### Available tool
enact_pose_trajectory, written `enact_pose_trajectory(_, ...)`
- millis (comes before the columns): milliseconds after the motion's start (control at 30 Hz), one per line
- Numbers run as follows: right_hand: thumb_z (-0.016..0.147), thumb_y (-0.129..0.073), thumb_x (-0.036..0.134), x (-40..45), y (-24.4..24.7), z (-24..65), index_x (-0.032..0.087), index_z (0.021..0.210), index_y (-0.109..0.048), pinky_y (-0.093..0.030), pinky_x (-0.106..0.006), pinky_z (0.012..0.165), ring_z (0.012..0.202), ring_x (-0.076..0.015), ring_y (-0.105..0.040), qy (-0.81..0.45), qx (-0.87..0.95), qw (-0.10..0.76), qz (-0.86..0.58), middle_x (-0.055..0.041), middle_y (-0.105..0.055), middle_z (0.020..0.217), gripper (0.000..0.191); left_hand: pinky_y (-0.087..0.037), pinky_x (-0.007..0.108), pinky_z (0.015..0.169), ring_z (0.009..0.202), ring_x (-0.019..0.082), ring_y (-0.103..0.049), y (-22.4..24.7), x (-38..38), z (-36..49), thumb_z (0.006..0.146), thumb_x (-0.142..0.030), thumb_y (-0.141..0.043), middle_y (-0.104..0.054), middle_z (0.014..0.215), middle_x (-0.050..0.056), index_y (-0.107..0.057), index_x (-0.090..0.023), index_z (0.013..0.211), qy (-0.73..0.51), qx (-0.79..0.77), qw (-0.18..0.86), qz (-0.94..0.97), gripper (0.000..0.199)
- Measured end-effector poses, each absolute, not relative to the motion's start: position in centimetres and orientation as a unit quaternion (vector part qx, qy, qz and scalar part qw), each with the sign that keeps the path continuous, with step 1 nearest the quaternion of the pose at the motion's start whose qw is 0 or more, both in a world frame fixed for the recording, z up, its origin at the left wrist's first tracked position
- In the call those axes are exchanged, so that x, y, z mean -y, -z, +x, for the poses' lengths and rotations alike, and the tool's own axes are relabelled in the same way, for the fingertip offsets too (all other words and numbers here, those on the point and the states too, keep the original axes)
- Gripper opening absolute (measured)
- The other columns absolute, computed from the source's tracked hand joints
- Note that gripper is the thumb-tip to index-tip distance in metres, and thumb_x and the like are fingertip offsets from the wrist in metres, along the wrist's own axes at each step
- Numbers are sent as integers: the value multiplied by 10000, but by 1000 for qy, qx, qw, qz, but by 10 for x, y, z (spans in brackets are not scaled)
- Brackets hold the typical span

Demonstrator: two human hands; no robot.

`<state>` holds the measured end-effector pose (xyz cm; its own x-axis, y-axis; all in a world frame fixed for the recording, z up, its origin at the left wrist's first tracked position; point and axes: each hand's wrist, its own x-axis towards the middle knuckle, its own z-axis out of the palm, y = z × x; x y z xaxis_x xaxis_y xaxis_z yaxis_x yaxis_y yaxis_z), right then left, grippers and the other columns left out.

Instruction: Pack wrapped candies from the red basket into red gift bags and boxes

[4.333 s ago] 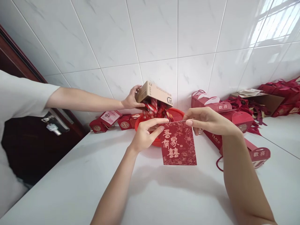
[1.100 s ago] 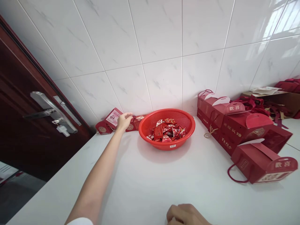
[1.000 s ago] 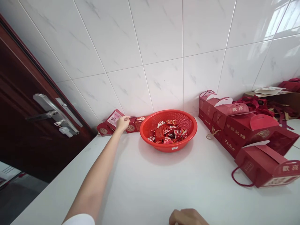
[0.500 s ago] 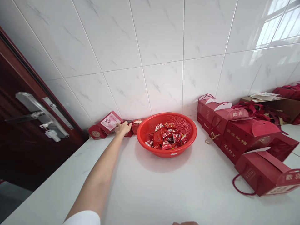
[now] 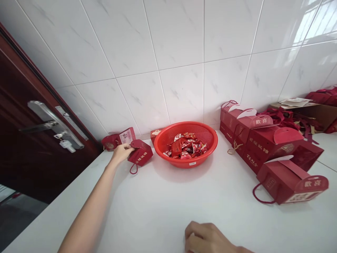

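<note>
My left hand [image 5: 122, 153] is closed on the upper edge of a red gift box [image 5: 142, 154] with gold lettering and a cord handle hanging down. The box is at the far left of the table, tilted toward me. Just behind it, a pink-labelled card box [image 5: 127, 136] and another red box [image 5: 111, 141] stand against the wall. My right hand [image 5: 207, 239] is at the near edge of the view, fingers curled over the table; whatever is inside them, if anything, is hidden. A red plastic basket [image 5: 193, 162] of wrapped sweets [image 5: 185, 147] sits beyond it.
Several red gift boxes [image 5: 263, 140] form a row on the right, one box [image 5: 292, 181] nearer me with its handle out. Behind them is a cardboard carton [image 5: 326, 117] with red ribbons [image 5: 283, 119]. A tiled wall [image 5: 181, 35] closes the back; a door [image 5: 23, 147] is left.
My left hand has drawn a red box out from beside the wall, toward me and clear of the others. My right hand has come further into view at the bottom.
</note>
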<state>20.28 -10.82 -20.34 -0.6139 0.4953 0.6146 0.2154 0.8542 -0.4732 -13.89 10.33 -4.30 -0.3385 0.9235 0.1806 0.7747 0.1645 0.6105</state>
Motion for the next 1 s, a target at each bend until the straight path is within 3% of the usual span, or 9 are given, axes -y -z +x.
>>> enact_pose_trajectory(67, 971, -453, 149, 105, 181, 212, 209, 939, -567, -492, -223, 594, 648, -102, -597, -184, 871, 397, -222, -53, -662, 950, 132, -397, 264, 516, 564, 186, -540, 27, -87, -131, 590, -359, -668, -520, 548, -14, -452, -228, 537, -305, -727, 178, 589, 259)
enact_pose_trajectory(167, 962, -460, 123, 97, 153, 227, 219, 1129, -553, -536, -248, 649, 707, -123, -612, -183, 843, 421, -281, -81, -654, 1050, 214, -363, 246, 503, 569, 169, -511, -2, -63, -105, 549, -314, -685, -534, 609, -20, -465, -228, 546, -213, -666, 247, 671, 236)
enact_pose_trajectory(333, 1015, -479, 208, 84, 136, 247, 248, 1386, -443, -588, -328, 769, 706, -127, -618, -119, 785, 497, -350, -122, -609, 1190, 375, -386, 276, 594, 657, 197, -533, -19, -13, -35, 719, -266, -562, -603, 699, 9, -548, -247, 651, -102, -528, 227, 812, 72)
enact_pose_trajectory(500, 1055, -433, 383, 81, 133, 254, 279, 1515, -373, -601, -351, 803, 882, -168, -666, -139, 805, 467, -339, -176, -515, 1398, 476, -458, 276, 716, 809, 197, -631, 7, 23, 20, 823, -162, -467, -720, 888, 24, -676, -250, 817, -113, -388, 286, 869, 227)
enact_pose_trajectory(600, 1049, -435, 453, 82, 135, 253, 281, 1433, -507, -596, -356, 808, 895, -173, -656, -150, 816, 458, -321, -166, -493, 1441, 427, -462, 259, 634, 797, 183, -653, 22, 27, 32, 835, -152, -478, -720, 931, 31, -688, -238, 851, -119, -381, 359, 844, 227)
enact_pose_trajectory(767, 1009, -475, 557, 82, 129, 258, 237, 1084, -731, -562, -404, 888, 1009, -223, -639, -266, 781, 479, -301, -140, -532, 1421, 416, -479, 249, 606, 879, 204, -686, 31, 18, 32, 838, -182, -520, -718, 1034, 57, -671, -219, 872, -155, -405, 426, 794, 158)
enact_pose_trajectory(900, 947, -544, 644, 77, 121, 267, 261, 886, -817, -458, -472, 1053, 1247, -312, -570, -415, 728, 476, -269, -110, -633, 1358, 474, -501, 259, 702, 897, 187, -679, 30, 10, 28, 833, -111, -482, -714, 1032, 56, -691, -196, 824, -181, -407, 367, 816, 226)
enact_pose_trajectory(1000, 965, -540, 603, 72, 117, 270, 275, 731, -833, -417, -495, 1075, 1224, -316, -585, -476, 697, 460, -275, -103, -703, 1254, 498, -504, 281, 815, 919, 180, -666, 32, 5, 27, 828, -46, -449, -722, 1038, 52, -724, -190, 774, -170, -400, 316, 844, 315)
